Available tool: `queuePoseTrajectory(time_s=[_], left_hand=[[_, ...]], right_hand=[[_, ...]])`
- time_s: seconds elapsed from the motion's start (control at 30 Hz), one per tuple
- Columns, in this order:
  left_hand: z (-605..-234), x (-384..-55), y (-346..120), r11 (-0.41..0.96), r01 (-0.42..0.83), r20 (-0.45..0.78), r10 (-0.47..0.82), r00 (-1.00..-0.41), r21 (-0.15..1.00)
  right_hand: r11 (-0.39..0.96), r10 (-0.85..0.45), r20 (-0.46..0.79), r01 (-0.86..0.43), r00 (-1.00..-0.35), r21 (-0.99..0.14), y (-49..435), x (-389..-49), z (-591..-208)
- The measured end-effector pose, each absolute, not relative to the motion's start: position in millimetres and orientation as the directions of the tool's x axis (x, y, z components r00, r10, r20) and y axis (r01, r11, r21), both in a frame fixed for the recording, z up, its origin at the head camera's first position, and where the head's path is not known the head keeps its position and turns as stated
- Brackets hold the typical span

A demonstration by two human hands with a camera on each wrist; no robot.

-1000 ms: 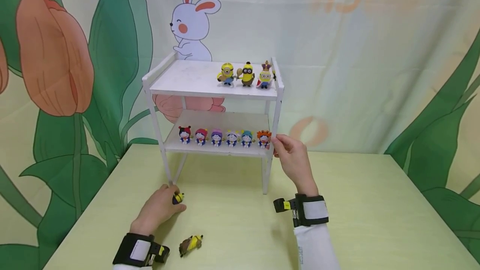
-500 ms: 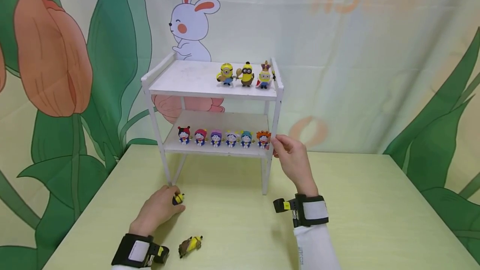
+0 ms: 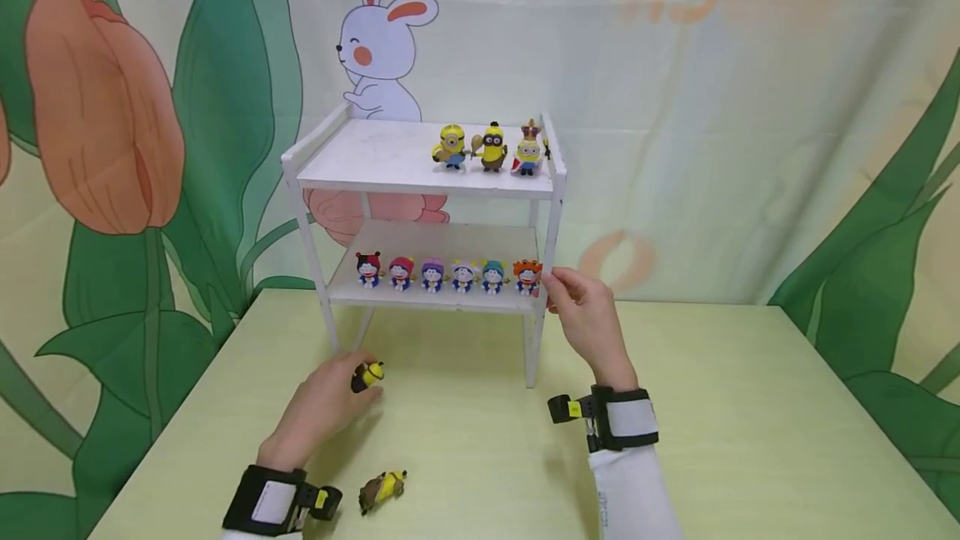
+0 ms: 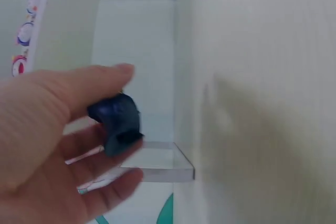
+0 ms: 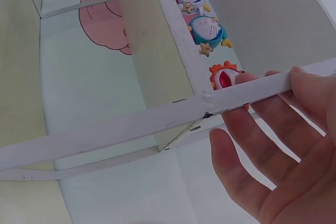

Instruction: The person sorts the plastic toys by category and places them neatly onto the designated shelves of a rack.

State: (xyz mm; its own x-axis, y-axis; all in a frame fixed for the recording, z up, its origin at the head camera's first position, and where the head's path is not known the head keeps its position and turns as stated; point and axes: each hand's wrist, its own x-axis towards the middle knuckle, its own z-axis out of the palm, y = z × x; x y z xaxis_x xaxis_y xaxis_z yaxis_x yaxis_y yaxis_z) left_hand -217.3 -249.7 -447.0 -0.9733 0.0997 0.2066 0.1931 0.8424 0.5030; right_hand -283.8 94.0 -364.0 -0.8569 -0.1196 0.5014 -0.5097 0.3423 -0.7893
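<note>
My left hand (image 3: pixel 330 402) pinches a small yellow Minion figure (image 3: pixel 369 375) with dark clothing, below the lower left of the white shelf (image 3: pixel 360 152). In the left wrist view only the figure's dark blue-black part (image 4: pixel 119 121) shows, between thumb and fingers. My right hand (image 3: pixel 588 319) holds the shelf's front right post (image 5: pixel 252 92), thumb on one side and fingers behind it. Close to those fingertips sits an orange crab-hatted Doraemon figure (image 3: pixel 527 275). A second Minion figure (image 3: pixel 384 488), yellow and brown, lies on its side on the table near my left wrist.
Three Minion figures (image 3: pixel 492 148) stand at the right of the upper shelf. Several Doraemon figures (image 3: pixel 432 275) in coloured hats line the lower shelf's front edge. Pale yellow table (image 3: pixel 750 423) surrounds the shelf; a printed curtain (image 3: pixel 712 148) hangs behind.
My left hand has moved a little up and to the right in the head view, carrying the Minion figure. My right hand stays on the post, and the figures on the shelf have not moved.
</note>
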Motion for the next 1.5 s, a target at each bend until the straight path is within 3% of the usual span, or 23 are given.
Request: queuePoseTrajectory(time_s=[0.43, 0.87, 1.5], left_hand=[[-428, -216, -242, 0.758, 0.364, 0.401, 0.148, -0.904, 0.542], [-418, -212, -236, 0.685, 0.447, 0.452, 0.189, -0.872, 0.575], [-411, -206, -226, 0.709, 0.442, 0.468, 0.178, -0.866, 0.550]], right_hand=[[0.345, -0.118, 0.497, -0.504, -0.860, -0.792, 93, -284, -364], [0.328, -0.127, 0.513, -0.525, -0.849, -0.786, 94, -285, -365], [0.302, -0.124, 0.507, -0.520, -0.853, -0.799, 93, -285, -364]])
